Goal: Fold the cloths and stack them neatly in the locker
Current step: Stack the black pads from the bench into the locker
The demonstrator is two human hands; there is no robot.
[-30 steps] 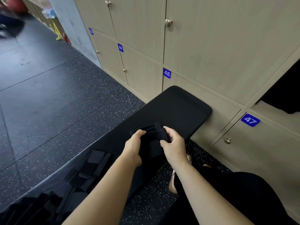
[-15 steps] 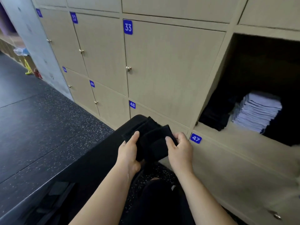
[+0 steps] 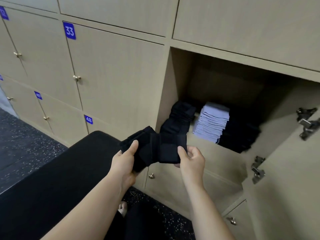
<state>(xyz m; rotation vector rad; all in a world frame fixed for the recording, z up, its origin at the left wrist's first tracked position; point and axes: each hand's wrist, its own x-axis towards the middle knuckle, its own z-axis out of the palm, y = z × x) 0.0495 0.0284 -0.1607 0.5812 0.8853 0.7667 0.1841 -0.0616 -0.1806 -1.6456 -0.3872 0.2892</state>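
— Hands on the job?
— Two. Left hand [image 3: 124, 161] gripping the left end of the folded black cloths [image 3: 155, 149], thumb laid on top, fingers curled beneath. Right hand [image 3: 191, 160] pinching the right end, thumb above, fingers tucked under.

— Where exactly?
— Up in the air, just in front of the open locker [image 3: 174, 87], past the end of the black padded bench [image 3: 60, 179]. Cannot tell how many pieces in the bundle.

— Inside the locker?
— Three stacks in a row. Black stack [image 3: 180, 116] at the left, leaning forward. Pale grey stack [image 3: 211, 123] in the middle. Dark stack [image 3: 240, 134] at the right, touching the pale one.

— Door?
— One locker door [image 3: 285, 153], standing open at the right, with two metal hinges [image 3: 306, 122].

— And round about?
— Closed locker fronts in a pale wood look. Three blue number plates readable: 33 [image 3: 69, 30], 48 [image 3: 88, 119], 49 [image 3: 38, 95]; others cut off at the left edge. Six small brass knobs [image 3: 77, 77]. Dark speckled floor [image 3: 20, 144] below, one foot [image 3: 123, 207] beside the bench.
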